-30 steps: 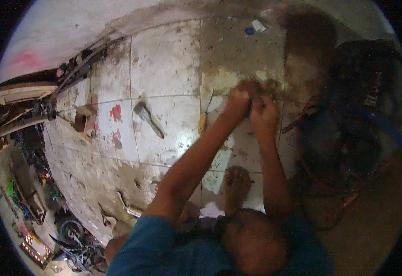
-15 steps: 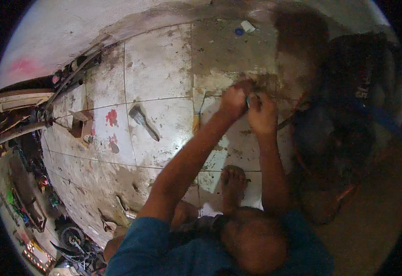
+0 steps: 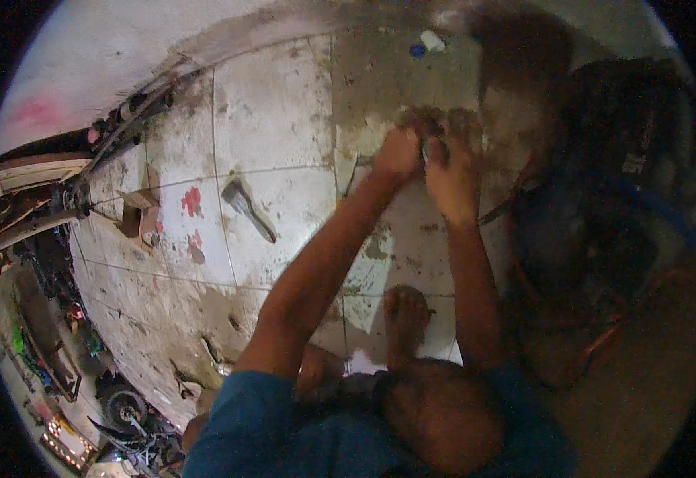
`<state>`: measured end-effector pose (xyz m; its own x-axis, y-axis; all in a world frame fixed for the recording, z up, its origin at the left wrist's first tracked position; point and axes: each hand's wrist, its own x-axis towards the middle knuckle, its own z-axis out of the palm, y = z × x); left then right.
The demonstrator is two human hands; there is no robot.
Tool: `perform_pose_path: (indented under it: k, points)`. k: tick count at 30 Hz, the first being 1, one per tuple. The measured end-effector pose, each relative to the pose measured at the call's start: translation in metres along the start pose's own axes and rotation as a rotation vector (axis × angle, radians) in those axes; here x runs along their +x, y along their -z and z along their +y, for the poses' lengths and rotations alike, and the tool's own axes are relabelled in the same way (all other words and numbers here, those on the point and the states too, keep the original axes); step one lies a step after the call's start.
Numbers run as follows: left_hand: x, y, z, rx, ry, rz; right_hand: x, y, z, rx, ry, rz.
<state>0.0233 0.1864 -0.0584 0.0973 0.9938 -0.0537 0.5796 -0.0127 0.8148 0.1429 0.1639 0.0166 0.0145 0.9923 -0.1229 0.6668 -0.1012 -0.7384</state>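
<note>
My left hand (image 3: pixel 398 153) and my right hand (image 3: pixel 448 175) are close together over a stained tile, fingers curled around something small and dark (image 3: pixel 431 147), which is blurred and largely hidden by the fingers. Just left of my left hand a thin tool (image 3: pixel 354 177) lies on the tiles, partly behind my forearm. Further left lies a flat, grey brush-like tool (image 3: pixel 249 208) with a long handle. Beyond my hands are a blue round cap (image 3: pixel 416 51) and a small white container (image 3: pixel 432 41).
A dark bulky heap with blue and orange hose-like lines (image 3: pixel 571 239) fills the right side. An open cardboard piece (image 3: pixel 145 214) and red stains mark the left tiles. Boards and poles (image 3: pixel 33 227) line the left wall; a wheel (image 3: pixel 121 408) shows lower left. My bare foot (image 3: pixel 404 311) is below my hands.
Both hands have moved up and slightly away from my body, still together. The view has shifted a little, with floor items appearing further left than a second ago.
</note>
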Motion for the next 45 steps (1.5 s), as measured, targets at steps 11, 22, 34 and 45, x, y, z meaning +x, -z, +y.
perform_pose_path:
  k: [11, 22, 34, 45]
  points:
    - [-0.020, -0.006, 0.014, -0.094, -0.131, 0.185, -0.007, 0.016, -0.017, 0.000, -0.010, -0.051]
    - [0.000, -0.012, 0.004, 0.020, -0.057, 0.155, 0.004, 0.005, -0.001, -0.092, -0.058, -0.107]
    - [-0.016, -0.010, 0.012, -0.044, -0.077, 0.173, -0.001, 0.007, -0.004, -0.066, 0.035, -0.030]
    - [-0.022, -0.007, 0.009, -0.179, 0.170, 0.137, -0.003, -0.006, -0.006, -0.059, -0.037, -0.076]
